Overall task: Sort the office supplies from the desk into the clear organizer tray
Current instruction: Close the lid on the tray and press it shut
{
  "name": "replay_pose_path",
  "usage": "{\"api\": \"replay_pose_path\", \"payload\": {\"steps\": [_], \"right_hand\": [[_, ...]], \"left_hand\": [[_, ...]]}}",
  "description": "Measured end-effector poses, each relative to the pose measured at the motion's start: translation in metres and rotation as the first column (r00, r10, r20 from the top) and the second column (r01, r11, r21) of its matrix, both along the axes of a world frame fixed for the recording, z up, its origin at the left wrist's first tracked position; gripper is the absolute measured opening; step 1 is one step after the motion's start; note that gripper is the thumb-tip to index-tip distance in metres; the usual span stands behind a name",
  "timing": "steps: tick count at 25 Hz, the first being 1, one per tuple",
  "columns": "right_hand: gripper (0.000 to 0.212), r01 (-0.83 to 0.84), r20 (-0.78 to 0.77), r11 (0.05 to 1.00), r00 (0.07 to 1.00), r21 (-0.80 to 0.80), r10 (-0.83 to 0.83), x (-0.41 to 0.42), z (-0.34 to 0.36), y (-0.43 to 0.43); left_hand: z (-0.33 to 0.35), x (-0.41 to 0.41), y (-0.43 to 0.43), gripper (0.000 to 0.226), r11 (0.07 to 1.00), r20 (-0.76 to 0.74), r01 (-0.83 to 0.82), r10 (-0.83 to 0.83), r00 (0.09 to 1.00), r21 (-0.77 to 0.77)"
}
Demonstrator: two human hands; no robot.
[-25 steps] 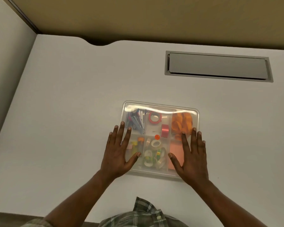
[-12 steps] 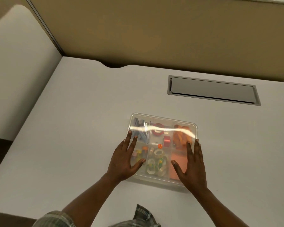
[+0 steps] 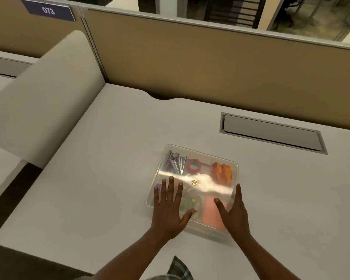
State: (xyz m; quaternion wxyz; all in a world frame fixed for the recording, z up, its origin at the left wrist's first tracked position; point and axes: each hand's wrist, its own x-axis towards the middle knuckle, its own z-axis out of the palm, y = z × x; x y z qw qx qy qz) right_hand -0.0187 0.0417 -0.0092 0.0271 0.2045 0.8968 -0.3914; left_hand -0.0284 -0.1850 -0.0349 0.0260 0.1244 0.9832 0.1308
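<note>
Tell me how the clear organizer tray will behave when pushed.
The clear organizer tray, low and wide on the smooth desk, should slide rather than tip. Probably stiff: the left hand and right hand rest flat on it with no visible sag. The red tape roll inside may shift.

both hands (image 3: 200, 213) flat, fingers straight, forearms extended

A clear organizer tray (image 3: 202, 154) on an off-white worktop (image 3: 109, 178) held a red tape roll (image 3: 194, 165), bright orange items (image 3: 221, 172) and a salmon-pink notepad (image 3: 211, 213). Behind it stood a tan partition (image 3: 210, 67) bearing a navy sign (image 3: 48, 10) with white numerals, while a grey-and-dark plaid shirt (image 3: 179, 268) showed at the bottom edge.
</note>
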Motion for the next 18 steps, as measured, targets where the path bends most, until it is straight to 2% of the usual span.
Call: {"api": "replay_pose_path", "payload": {"steps": [5, 11, 14, 18], "right_hand": [[0.106, -0.251, 0.067, 0.967, 0.966, 0.036, 0.249, -0.033, 0.003, -0.067], [0.116, -0.567, 0.244, 0.818, 0.811, 0.100, 0.532, -0.080, 0.010, -0.143], [0.118, -0.640, 0.292, 0.759, 0.753, 0.117, 0.590, -0.095, 0.013, -0.169], [0.120, -0.677, 0.310, 0.727, 0.720, 0.116, 0.621, -0.106, 0.014, -0.187]], "left_hand": [[-0.004, -0.011, -0.072, 0.089, 0.988, -0.005, -0.151, 0.151, 0.988, -0.030], [0.000, -0.043, -0.175, 0.087, 0.974, 0.006, -0.192, 0.194, 0.981, -0.121], [0.004, -0.054, -0.210, 0.086, 0.961, 0.038, -0.215, 0.224, 0.974, -0.173], [0.008, -0.061, -0.228, 0.085, 0.959, 0.055, -0.222, 0.234, 0.971, -0.177]]}}
